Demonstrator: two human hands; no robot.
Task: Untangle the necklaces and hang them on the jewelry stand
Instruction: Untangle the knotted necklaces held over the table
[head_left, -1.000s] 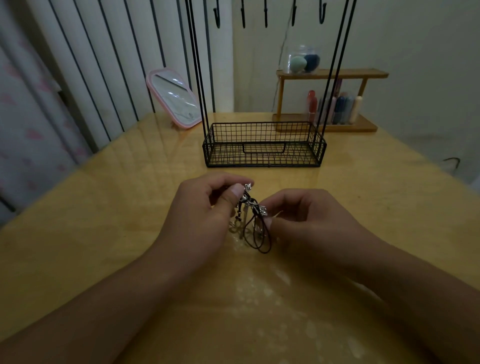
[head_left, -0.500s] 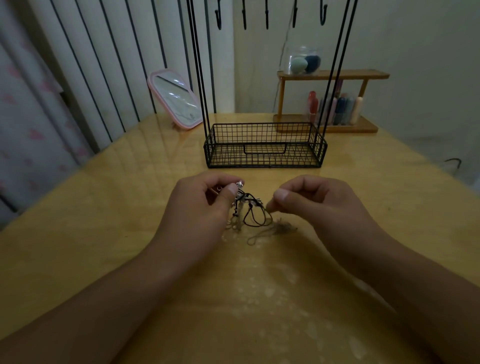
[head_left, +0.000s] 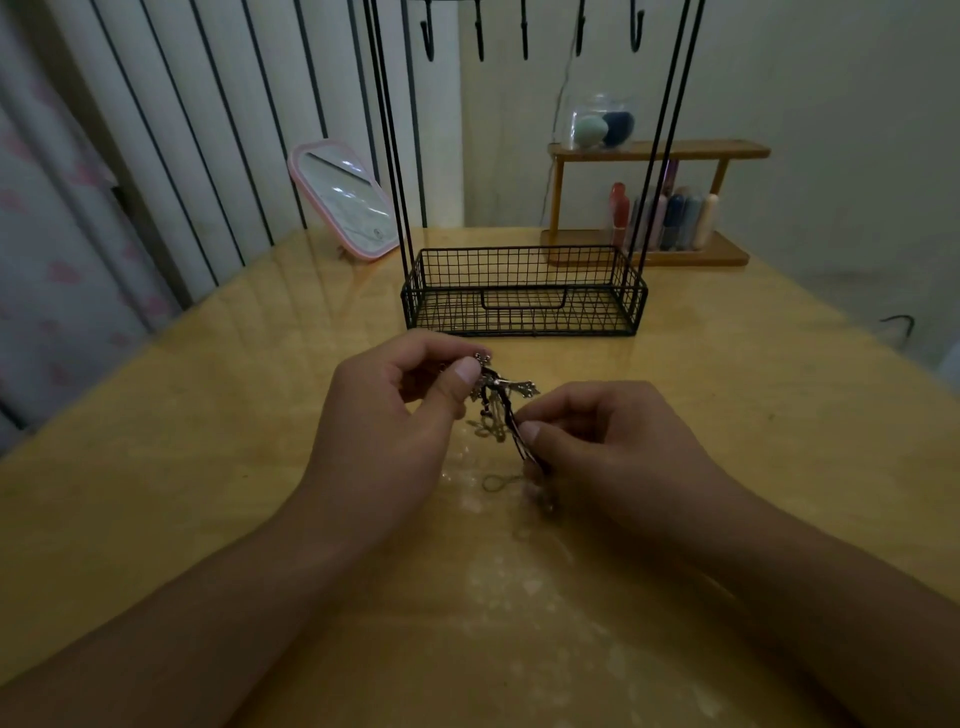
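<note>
Over table, tangled necklaces slant between both hands.

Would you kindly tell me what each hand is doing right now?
Left hand: pinching the tangled necklaces.
Right hand: pinching a dark cord of that tangle.

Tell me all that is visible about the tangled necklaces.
The tangled necklaces form a small dark bundle just above the yellow table: black cords, a silvery cross-shaped pendant, pale chain loops hanging below. The left hand pinches the top and the right hand pinches the black cords. A thin loop lies on the table. Nothing hangs on the stand's hooks.
</note>
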